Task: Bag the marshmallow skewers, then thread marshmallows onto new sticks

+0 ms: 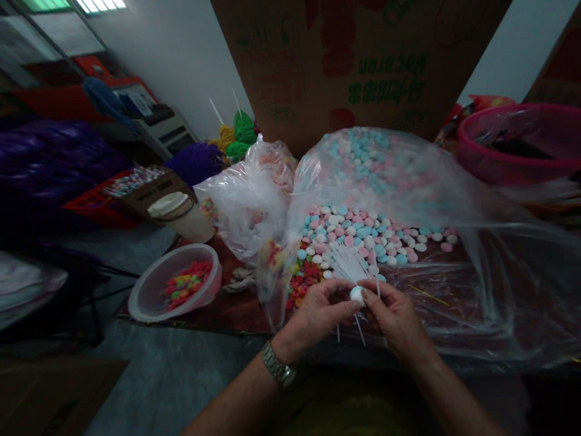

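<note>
Both hands meet over the front of the table. My left hand (320, 307), with a metal watch on its wrist, pinches a pale white and light-blue candy (357, 295) from the left. On the candy's right side the fingers of my right hand (391, 312) are closed against it. A bundle of thin white sticks (347, 261) lies just beyond the fingers, with some stick ends showing below the hands. Pink, white and blue candies (363, 232) spread behind the sticks, out of a large clear plastic bag (408, 175). Red and green rings (308, 278) lie left of them.
At the left edge of the table stands a translucent bowl (213, 290) with colourful rings. Behind it are a lidded bucket (188, 224) and a filled plastic bag (254, 200). A big cardboard box (295, 72) rises at the back; a pink basin (476, 157) sits far right.
</note>
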### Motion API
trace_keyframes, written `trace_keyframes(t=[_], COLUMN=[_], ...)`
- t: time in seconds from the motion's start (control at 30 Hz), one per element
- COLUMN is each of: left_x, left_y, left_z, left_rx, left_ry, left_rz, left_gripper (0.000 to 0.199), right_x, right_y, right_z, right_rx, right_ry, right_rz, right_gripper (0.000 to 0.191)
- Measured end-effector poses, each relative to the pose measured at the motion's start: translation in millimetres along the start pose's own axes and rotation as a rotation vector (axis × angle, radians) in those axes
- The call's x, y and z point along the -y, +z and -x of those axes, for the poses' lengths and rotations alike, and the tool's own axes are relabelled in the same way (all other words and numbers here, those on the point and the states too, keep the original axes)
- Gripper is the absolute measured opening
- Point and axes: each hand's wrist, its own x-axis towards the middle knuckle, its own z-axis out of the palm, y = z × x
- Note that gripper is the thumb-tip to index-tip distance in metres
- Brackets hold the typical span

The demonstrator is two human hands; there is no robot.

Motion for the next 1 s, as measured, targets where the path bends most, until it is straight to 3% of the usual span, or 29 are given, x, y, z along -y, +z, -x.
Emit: trace_keyframes(t=[0.2,0.3,0.4,0.47,0.7,0.9,1.0], left_x=[5.0,8.0,7.1,5.3,3.4,3.3,3.1], left_y=[9.3,8.4,4.6,3.3,6.3,6.2,5.8], left_z=[1.5,1.3,-0.2,-1.5,-3.0,-1.3,-1.7], left_rx=[-0.129,-0.216,-0.276,-0.318,-0.395,-0.409,-0.420], left_ry=[0.053,0.034,0.026,0.044,0.062,0.069,0.053], left_rz=[-0.020,0.080,0.268,0.280,0.237,0.199,0.209], left_gripper=[0.032,0.027,0.027,0.027,0.036,0.030,0.030], right_x=[-7.3,-0.1,10.2,12.5,-6.7,-13.4,-8.9], right_y=[6.2,0.3,-14.3,-23.6,-29.7,-26.8,-23.9], right_z=[-3.7,5.0,23.3,35.1,41.6,40.0,41.1], right_rx=[-0.103,-0.046,0.080,0.110,-0.003,-0.009,-0.073], right_ry=[-0.164,-0.176,-0.296,-0.409,-0.646,-0.651,-0.661], right_rz=[0.115,0.169,0.440,0.660,0.970,1.163,1.118], right_gripper=[0.029,0.040,0.037,0.029,0.030,0.033,0.029])
